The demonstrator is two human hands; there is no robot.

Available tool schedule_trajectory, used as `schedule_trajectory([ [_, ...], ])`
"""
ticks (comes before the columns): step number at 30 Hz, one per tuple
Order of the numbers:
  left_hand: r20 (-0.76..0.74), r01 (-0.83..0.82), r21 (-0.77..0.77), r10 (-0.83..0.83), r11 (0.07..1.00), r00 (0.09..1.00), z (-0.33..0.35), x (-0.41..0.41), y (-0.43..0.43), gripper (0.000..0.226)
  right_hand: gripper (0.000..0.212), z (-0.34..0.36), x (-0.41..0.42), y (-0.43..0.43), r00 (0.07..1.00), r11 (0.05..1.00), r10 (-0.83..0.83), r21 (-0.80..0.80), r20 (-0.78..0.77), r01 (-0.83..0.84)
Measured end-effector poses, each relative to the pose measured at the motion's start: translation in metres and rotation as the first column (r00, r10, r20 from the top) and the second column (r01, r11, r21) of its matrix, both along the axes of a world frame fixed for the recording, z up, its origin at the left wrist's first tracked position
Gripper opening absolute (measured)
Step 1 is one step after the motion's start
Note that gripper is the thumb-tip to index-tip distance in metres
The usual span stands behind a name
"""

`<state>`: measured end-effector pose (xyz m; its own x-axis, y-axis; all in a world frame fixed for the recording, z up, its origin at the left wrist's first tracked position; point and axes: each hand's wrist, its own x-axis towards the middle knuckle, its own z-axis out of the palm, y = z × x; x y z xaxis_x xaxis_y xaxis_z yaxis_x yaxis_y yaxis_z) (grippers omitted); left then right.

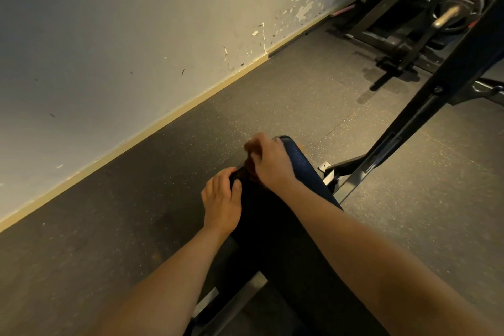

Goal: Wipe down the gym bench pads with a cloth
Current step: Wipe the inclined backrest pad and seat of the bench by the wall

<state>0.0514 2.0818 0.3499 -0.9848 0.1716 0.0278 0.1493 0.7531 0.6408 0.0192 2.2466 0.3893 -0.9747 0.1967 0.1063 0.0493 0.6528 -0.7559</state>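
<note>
Head view, brown cloth [248, 169] gripped in right hand [270, 162] fingers [255, 142], atop bench pad [305, 169]

Bare hands, left [222, 206] and right [270, 162]; forearms [354, 240] bare.

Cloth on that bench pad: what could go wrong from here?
1. The cloth is bunched small between the left hand and right hand at the bench pad edge, so it may slip to the floor or miss much of the pad.
2. The metal frame sits close; knuckles might bump it.
</note>
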Motion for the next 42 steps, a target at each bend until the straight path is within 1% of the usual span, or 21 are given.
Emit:
schedule_trajectory([
  [2, -0.009, -0.001, 0.005, 0.001, 1.0, 1.0, -0.002, 0.0, -0.001, 0.028, 0.014, 0.0, -0.012, 0.012, 0.993, 0.992, -0.116, 0.048, -0.014, 0.116],
  [3, -0.015, -0.01, 0.011, 0.01, 1.0, 1.0, -0.002, 0.0, 0.0, 0.027, 0.012, -0.003, -0.015, 0.011, 0.994, 0.99, -0.108, 0.085, -0.022, 0.11],
  [5, -0.005, -0.033, 0.018, 0.033, 0.999, 0.999, -0.002, -0.001, 0.001, 0.026, 0.015, -0.013, -0.014, -0.001, 0.999, 0.991, -0.034, 0.132, -0.034, 0.038],
  [9, 0.057, -0.071, 0.004, 0.071, 0.997, 0.996, 0.001, -0.004, 0.003, 0.029, 0.021, -0.026, 0.007, -0.023, 0.991, 0.996, 0.09, 0.033, -0.095, -0.087],
  [12, 0.084, -0.044, 0.022, 0.042, 0.999, 0.996, 0.006, -0.003, 0.002, 0.028, 0.026, -0.02, 0.011, -0.011, 0.982, 0.985, 0.17, 0.049, -0.075, -0.167],
  [13, 0.091, -0.034, 0.034, 0.031, 0.999, 0.995, 0.008, -0.002, 0.002, 0.026, 0.027, -0.018, 0.006, -0.004, 0.987, 0.987, 0.154, 0.059, -0.043, -0.151],
  [15, 0.098, -0.022, 0.044, 0.018, 0.999, 0.995, 0.011, -0.002, 0.002, 0.024, 0.026, -0.014, -0.011, 0.008, 0.999, 0.999, 0.033, 0.039, 0.037, -0.034],
  [17, 0.095, -0.027, 0.049, 0.022, 0.998, 0.995, 0.012, -0.001, 0.002, 0.023, 0.025, -0.015, -0.019, 0.008, 0.996, 0.997, -0.065, 0.055, 0.06, 0.062],
  [18, 0.104, -0.033, 0.054, 0.027, 0.998, 0.994, 0.013, -0.002, 0.002, 0.024, 0.025, -0.018, -0.018, 0.002, 0.998, 0.994, -0.058, 0.094, 0.033, 0.055],
  [20, 0.136, -0.051, 0.057, 0.042, 0.997, 0.99, 0.013, -0.003, 0.002, 0.026, 0.025, -0.027, -0.003, -0.015, 0.999, 0.989, 0.03, 0.144, -0.042, -0.024],
  [22, 0.14, -0.055, 0.047, 0.048, 0.997, 0.989, 0.013, -0.004, 0.002, 0.028, 0.026, -0.032, 0.012, -0.026, 0.989, 0.986, 0.111, 0.135, -0.094, -0.098],
  [25, 0.138, -0.032, 0.044, 0.026, 0.998, 0.99, 0.013, -0.005, 0.001, 0.025, 0.025, -0.029, 0.01, -0.022, 0.984, 0.983, 0.156, 0.109, -0.089, -0.146],
  [27, 0.129, -0.014, 0.048, 0.007, 0.999, 0.992, 0.012, -0.005, -0.001, 0.022, 0.025, -0.018, -0.002, -0.014, 0.992, 0.989, 0.12, 0.091, -0.032, -0.116],
  [29, 0.12, 0.005, 0.065, -0.013, 0.998, 0.993, 0.013, -0.004, -0.001, 0.022, 0.027, -0.009, -0.015, -0.002, 0.999, 0.995, -0.02, 0.096, 0.046, 0.016],
  [31, 0.121, 0.006, 0.091, -0.017, 0.996, 0.993, 0.012, -0.003, -0.002, 0.022, 0.031, -0.009, -0.025, 0.009, 0.991, 0.973, -0.104, 0.216, 0.082, 0.085],
  [32, 0.124, 0.001, 0.099, -0.014, 0.995, 0.992, 0.012, -0.003, -0.003, 0.022, 0.032, -0.012, -0.026, 0.009, 0.991, 0.96, -0.092, 0.274, 0.101, 0.061],
  [34, 0.128, -0.022, 0.116, 0.007, 0.993, 0.992, 0.013, -0.002, -0.001, 0.024, 0.036, -0.017, -0.021, -0.002, 0.994, 0.948, -0.011, 0.318, 0.107, -0.024],
  [36, 0.142, -0.079, 0.148, 0.058, 0.986, 0.988, 0.016, -0.003, 0.0, 0.029, 0.035, -0.02, -0.01, -0.019, 0.996, 0.951, 0.079, 0.295, 0.047, -0.09],
  [39, 0.203, -0.13, 0.171, 0.094, 0.977, 0.975, 0.017, -0.004, 0.001, 0.035, 0.026, -0.022, 0.005, -0.028, 0.985, 0.966, 0.163, 0.211, -0.061, -0.147],
  [40, 0.212, -0.133, 0.181, 0.094, 0.974, 0.973, 0.016, -0.004, 0.001, 0.033, 0.025, -0.023, 0.007, -0.026, 0.98, 0.962, 0.189, 0.211, -0.067, -0.171],
  [42, 0.179, -0.11, 0.181, 0.078, 0.977, 0.981, 0.015, -0.003, 0.0, 0.027, 0.024, -0.023, 0.003, -0.019, 0.968, 0.928, 0.246, 0.297, -0.04, -0.223],
])
